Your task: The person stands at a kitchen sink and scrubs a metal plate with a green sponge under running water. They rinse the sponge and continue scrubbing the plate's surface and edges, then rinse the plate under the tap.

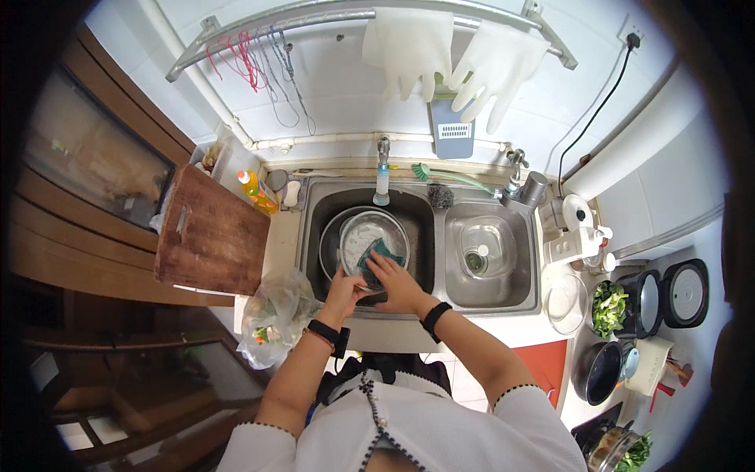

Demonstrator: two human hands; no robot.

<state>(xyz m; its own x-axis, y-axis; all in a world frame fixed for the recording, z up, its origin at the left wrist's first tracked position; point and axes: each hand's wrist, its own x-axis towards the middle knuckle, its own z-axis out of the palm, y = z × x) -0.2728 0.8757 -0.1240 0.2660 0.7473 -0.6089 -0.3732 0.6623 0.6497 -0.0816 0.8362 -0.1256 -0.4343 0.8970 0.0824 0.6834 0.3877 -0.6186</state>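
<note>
My left hand (pixel 344 292) grips the near rim of a round metal bowl (pixel 355 235) over the left sink basin (pixel 420 221). Pressed flat inside that bowl is a dark green cloth (pixel 376 243), under the fingers of my right hand (pixel 397 286). Whitish suds streak the bowl's inner surface. Beneath it, a larger metal basin (pixel 325 248) sits in the sink, mostly covered by the bowl. The faucet (pixel 382 177) hangs just beyond the bowl's far edge.
A clear plastic tub (pixel 501 236) rests in the right sink basin. To the left are a wooden cutting board (pixel 218 236), a yellow detergent bottle (pixel 257 192) and a plastic bag (pixel 277 307). A steel-wool scrubber (pixel 440 196) and green brush (pixel 422 171) lie behind. White gloves (pixel 413 50) hang from the rail above.
</note>
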